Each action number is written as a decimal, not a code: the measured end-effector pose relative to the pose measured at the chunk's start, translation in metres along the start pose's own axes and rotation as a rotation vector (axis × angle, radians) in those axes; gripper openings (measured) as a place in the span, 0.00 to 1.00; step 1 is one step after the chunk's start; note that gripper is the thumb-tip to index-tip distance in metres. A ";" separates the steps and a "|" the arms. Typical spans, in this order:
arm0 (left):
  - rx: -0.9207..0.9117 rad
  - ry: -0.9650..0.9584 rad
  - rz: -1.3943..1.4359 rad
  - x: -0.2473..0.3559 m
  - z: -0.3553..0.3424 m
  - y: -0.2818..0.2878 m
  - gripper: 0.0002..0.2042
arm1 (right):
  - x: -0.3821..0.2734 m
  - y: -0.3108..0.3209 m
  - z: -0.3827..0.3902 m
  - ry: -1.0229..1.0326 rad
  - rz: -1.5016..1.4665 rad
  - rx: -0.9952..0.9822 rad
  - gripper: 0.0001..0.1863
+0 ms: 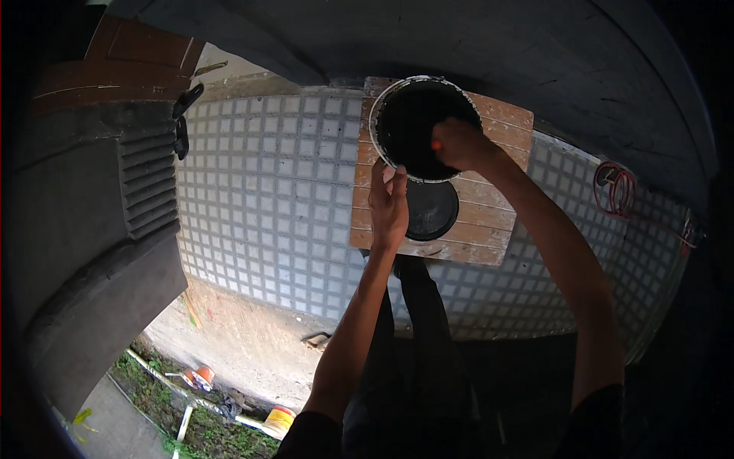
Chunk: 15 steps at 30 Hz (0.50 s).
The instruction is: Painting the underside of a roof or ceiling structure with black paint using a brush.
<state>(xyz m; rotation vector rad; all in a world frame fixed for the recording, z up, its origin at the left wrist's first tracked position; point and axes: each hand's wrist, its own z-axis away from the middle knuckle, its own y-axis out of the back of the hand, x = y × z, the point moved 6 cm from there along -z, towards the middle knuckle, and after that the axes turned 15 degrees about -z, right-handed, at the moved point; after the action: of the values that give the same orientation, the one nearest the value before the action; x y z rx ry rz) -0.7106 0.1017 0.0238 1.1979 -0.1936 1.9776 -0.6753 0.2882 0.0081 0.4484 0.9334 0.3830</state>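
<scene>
On a low wooden slatted table (489, 199) stands a bucket (391, 168) with a pale, smeared rim and a very dark inside. My left hand (388, 203) grips the near-left side of its rim, thumb and fingers at the edge. Over the bucket's opening, toward its right side, my right hand (461, 145) is closed around something with a small orange-red end (436, 144); the rest of that thing is lost in the shadow. Close to the bucket on the near side lies a round black dish or lid (433, 210), partly behind the bucket and my left hand.
Grey-white tiled floor (260, 168) surrounds the table. A dark wall (489, 38) runs along the far side. Right of the table lies a coiled red hose or cable (615, 190). Dark sandals (183, 115) are at the left. Containers, including a yellow-and-red one (278, 421), lie near white pipes.
</scene>
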 end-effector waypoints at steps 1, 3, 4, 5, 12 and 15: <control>0.046 -0.047 -0.064 0.002 -0.003 0.003 0.28 | 0.005 0.010 0.001 -0.045 -0.014 0.131 0.13; 0.096 -0.093 -0.133 0.002 -0.006 0.009 0.28 | -0.001 0.017 0.003 0.045 -0.038 0.395 0.13; 0.084 -0.161 -0.068 0.012 -0.005 0.005 0.26 | -0.004 0.031 0.008 0.051 -0.183 0.595 0.13; 0.073 -0.228 -0.008 0.017 -0.004 0.004 0.25 | -0.007 0.038 0.013 0.058 -0.336 0.794 0.13; -0.027 -0.094 -0.152 0.018 -0.005 -0.001 0.25 | -0.002 -0.005 -0.010 0.081 -0.555 0.814 0.13; -0.005 -0.141 -0.096 0.017 -0.005 0.003 0.25 | -0.005 -0.018 -0.011 0.019 -0.711 0.601 0.15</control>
<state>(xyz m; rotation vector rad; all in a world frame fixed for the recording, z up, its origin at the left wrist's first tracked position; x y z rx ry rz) -0.7205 0.1112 0.0352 1.3203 -0.2089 1.8107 -0.6852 0.2726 -0.0035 0.6176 1.1548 -0.5577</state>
